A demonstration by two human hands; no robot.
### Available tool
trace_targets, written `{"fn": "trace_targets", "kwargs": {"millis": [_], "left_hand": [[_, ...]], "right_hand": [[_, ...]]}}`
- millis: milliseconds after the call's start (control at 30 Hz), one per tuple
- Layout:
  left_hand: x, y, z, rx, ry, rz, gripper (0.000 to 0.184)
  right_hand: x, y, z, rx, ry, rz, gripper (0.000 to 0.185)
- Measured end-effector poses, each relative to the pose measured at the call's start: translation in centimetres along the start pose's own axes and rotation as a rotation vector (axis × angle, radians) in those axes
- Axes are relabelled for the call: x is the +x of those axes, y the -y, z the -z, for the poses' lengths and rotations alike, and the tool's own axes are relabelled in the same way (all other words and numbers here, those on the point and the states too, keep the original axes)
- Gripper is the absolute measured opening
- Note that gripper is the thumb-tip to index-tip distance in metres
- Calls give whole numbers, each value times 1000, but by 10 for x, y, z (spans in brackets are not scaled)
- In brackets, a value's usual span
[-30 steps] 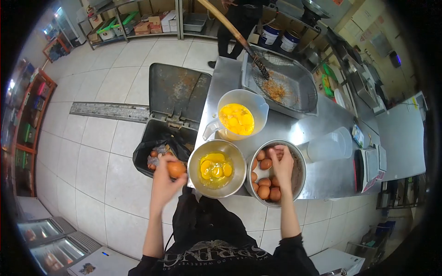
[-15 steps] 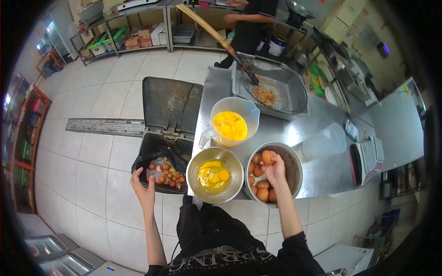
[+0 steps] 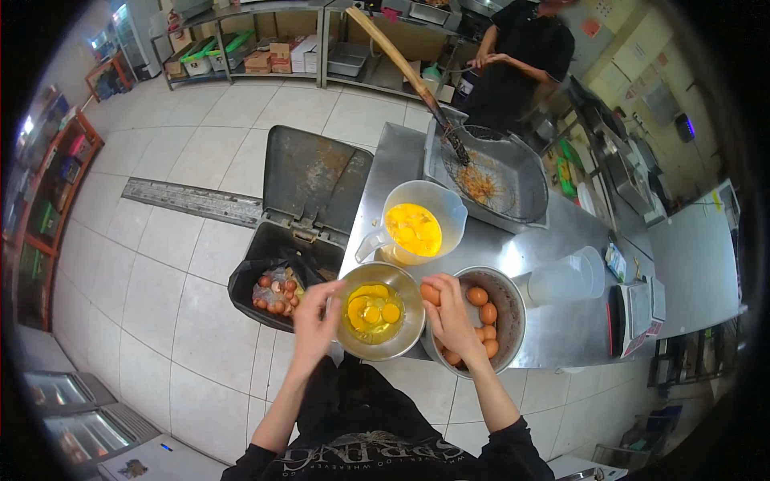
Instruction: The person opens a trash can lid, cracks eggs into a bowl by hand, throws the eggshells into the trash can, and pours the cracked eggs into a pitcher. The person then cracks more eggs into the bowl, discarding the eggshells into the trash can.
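Observation:
My right hand (image 3: pixel 452 322) is closed around a brown egg (image 3: pixel 431 293), between the steel bowl and the round pot. Several brown eggs (image 3: pixel 488 313) lie in the pot (image 3: pixel 519 309). My left hand (image 3: pixel 314 322) is at the left rim of the steel bowl (image 3: pixel 415 329), its fingers apart and holding nothing. Yolks and clear egg white (image 3: pixel 371 313) cover the bottom of that bowl. Behind it stands a clear plastic jug (image 3: pixel 449 210) partly filled with yolks.
An open bin (image 3: pixel 242 289) with a black bag and eggshells stands left of the steel table (image 3: pixel 513 248). A grey tub (image 3: pixel 536 210) holds a wire strainer with a long wooden handle (image 3: pixel 393 54). Another person (image 3: pixel 501 104) stands behind. A scale (image 3: pixel 639 309) and a clear container (image 3: pixel 569 276) are at right.
My right hand has lifted an egg from the pot and moved left toward the bowl. My left hand has come from beside the bin to the bowl's rim. The other person has moved right.

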State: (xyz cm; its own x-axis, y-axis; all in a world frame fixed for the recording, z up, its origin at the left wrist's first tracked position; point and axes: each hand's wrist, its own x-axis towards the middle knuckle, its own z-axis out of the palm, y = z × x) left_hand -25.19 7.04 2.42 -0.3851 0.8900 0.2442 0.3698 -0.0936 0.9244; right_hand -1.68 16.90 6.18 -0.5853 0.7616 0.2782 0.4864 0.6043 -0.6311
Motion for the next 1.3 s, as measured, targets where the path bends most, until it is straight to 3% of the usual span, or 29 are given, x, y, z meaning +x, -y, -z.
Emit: {"fn": "trace_targets", "kwargs": {"millis": [33,100,133,200,233,300,333,400,633,800,933,1000,1033,1100,1133,1167,1200,1267,1300], "left_hand": [[5,-12,-9,-7,63,-76,36],[13,-51,-23,-94,162,-56,37],[16,-64,-26,-185,263,-41,39],[20,-57,-31,-196,282,-60,41],[22,-54,-32,-208,303,-80,44],[21,-52,-28,-188,322,-43,44],[20,-51,-26,-174,344,-3,44],[13,-44,-31,-113,297,-12,42],[0,-27,-42,-35,146,32,39],[8,-19,-24,7,176,-47,37],[10,-32,-30,-89,230,-123,44],[1,-43,-36,28,186,123,49],[-3,-34,-33,60,120,105,51],[-2,-12,-7,-1,8,305,51],[-4,25,9,95,-40,245,52],[-2,40,25,383,8,356,54],[-7,55,32,387,16,350,54],[-10,76,38,773,-267,200,58],[-4,73,39,774,-257,185,58]], "right_hand": [[5,14,2,5,6,4,37],[12,35,3,495,8,-256,37],[15,33,3,498,11,-255,37],[21,29,4,1018,360,-626,41],[21,29,3,1021,362,-623,41],[18,29,-2,937,400,-399,46],[18,27,-6,943,403,-400,46],[16,24,-15,399,366,-145,49],[15,34,-29,242,290,-54,56],[12,26,-30,-33,280,54,60],[9,49,-30,78,152,-25,57],[8,52,-33,4,-23,65,58],[5,46,-26,-2,-27,59,58],[-6,19,2,-10,-189,-219,46],[-14,-5,15,-110,-136,-351,45],[-23,-31,20,-207,-83,-486,44],[-32,-53,13,-203,-90,-493,44],[-42,-88,-2,-238,108,-584,43],[-40,-89,-4,-234,95,-594,43]]}}
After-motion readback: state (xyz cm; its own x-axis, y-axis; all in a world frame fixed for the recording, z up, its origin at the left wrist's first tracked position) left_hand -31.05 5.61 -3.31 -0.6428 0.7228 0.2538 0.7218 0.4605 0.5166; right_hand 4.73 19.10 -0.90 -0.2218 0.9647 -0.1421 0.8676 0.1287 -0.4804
